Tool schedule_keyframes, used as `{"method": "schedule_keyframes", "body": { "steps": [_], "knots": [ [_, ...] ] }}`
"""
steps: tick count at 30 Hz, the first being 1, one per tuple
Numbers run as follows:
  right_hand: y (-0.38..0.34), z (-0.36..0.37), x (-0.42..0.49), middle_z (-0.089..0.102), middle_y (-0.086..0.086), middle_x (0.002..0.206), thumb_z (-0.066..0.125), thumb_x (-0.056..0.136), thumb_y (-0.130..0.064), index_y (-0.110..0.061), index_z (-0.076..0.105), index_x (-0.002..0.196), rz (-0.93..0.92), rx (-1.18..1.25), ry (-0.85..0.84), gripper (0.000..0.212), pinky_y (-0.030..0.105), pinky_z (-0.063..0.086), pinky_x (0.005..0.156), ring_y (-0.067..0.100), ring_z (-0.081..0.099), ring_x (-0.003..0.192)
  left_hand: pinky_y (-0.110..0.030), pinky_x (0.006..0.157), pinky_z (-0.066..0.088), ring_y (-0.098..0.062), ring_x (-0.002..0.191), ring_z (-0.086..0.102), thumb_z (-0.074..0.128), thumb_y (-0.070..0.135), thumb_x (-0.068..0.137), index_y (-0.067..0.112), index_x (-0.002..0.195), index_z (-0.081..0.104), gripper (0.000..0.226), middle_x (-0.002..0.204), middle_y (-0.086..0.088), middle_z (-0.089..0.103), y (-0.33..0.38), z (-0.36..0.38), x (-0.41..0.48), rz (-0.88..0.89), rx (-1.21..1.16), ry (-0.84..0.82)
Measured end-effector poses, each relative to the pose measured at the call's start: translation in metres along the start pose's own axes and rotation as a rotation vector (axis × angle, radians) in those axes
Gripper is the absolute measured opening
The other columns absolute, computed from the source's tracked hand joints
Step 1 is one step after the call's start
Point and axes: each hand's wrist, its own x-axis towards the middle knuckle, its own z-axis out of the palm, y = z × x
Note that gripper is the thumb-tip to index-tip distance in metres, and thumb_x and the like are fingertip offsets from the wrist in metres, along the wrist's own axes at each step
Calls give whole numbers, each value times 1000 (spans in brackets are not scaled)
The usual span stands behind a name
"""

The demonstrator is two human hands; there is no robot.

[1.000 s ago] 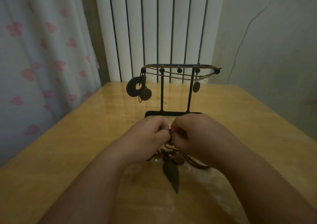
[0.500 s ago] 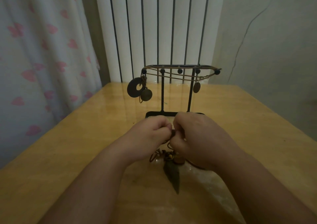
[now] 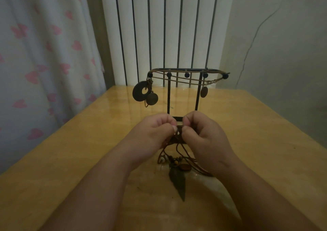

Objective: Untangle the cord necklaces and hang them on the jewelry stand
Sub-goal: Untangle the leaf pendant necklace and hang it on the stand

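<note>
You have a single view, from the camera on your head. It faces forward and down along the table [image 3: 88, 142] toward its far edge, taking in the radiator [image 3: 157, 27] behind. It sits close over your forearms, with your left hand [image 3: 152, 133] and right hand [image 3: 205, 138] in mid-frame. The table's far corners show at both sides.

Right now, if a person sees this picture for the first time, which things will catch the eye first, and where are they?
The eye goes first to the middle, where the left hand and the right hand pinch the tangled cord necklaces, with a dark leaf pendant on the table below them. Behind them stands the black jewelry stand, with a ring pendant hanging at its left end.
</note>
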Motion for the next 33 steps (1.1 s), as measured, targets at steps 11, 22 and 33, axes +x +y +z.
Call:
{"method": "schedule_keyframes", "body": {
  "steps": [11,22,33],
  "knots": [
    [3,-5,1,56,-10,74,56,90,-25,-33,53,83,-25,-248,-49,11,10,43,58,-6,53,69,-16,59,49,-2,68,63,61,21,91,24,85,68,10,73,8,67,-4,0,1,54,172,154],
    [-3,-10,3,50,-12,76,61,86,-34,-30,52,79,-158,-643,-115,12,21,43,60,6,48,70,-16,51,37,-3,57,48,60,21,89,32,77,56,16,66,8,56,-5,6,2,80,476,98],
    [-3,-13,2,49,-10,70,53,81,-34,-26,51,75,-180,-523,-130,10,18,34,56,7,44,63,-35,61,46,-19,69,55,54,19,92,28,80,58,15,79,-5,63,2,6,1,82,355,68]
  ]
}}
